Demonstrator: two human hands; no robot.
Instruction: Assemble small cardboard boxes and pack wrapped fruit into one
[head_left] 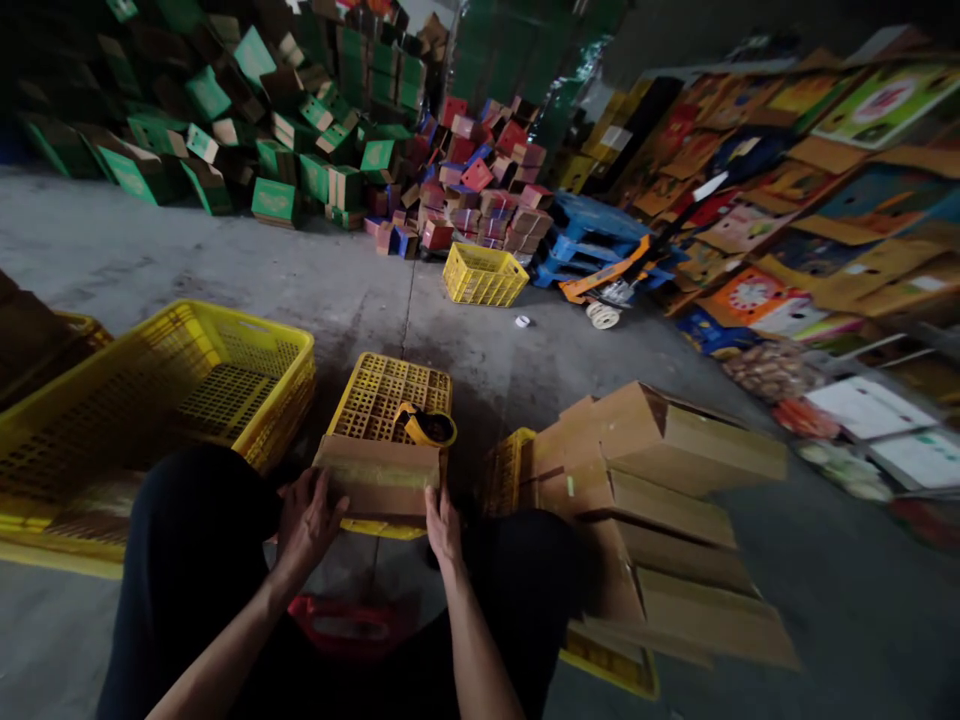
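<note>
A small cardboard box (382, 482) with a strip of tape along its top lies on the near part of an upturned yellow crate (390, 385). My left hand (307, 520) is against the box's left end, fingers along its side. At the right end, my right hand (444, 525) presses its thumb and fingers to the box. Between them the two hands hold it. Just beyond the box, a yellow and black tape dispenser (427, 426) rests on the crate's lattice. The undersides of the fingers are hidden.
A large yellow crate (262, 375) stands left of my knees. Stacked cardboard boxes (675, 520) sit to the right. Farther off are another yellow crate (485, 276), an orange pallet jack (611, 275), blue pallets (589, 230) and heaped green boxes (274, 200).
</note>
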